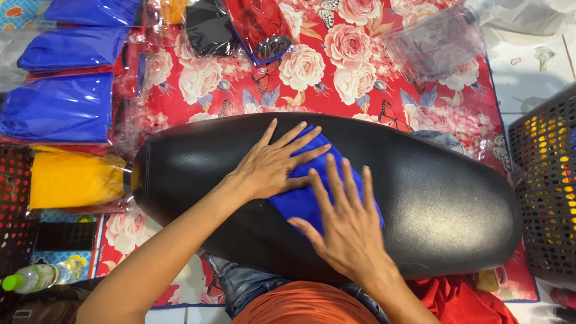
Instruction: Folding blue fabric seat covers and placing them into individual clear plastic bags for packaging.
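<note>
Both hands flat on blue cloth

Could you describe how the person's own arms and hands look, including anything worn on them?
Both forearms are bare, with no sleeves visible. The left hand and the right hand wear no gloves, and no rings, watch or bracelet are visible. The fingernails are short.
</note>
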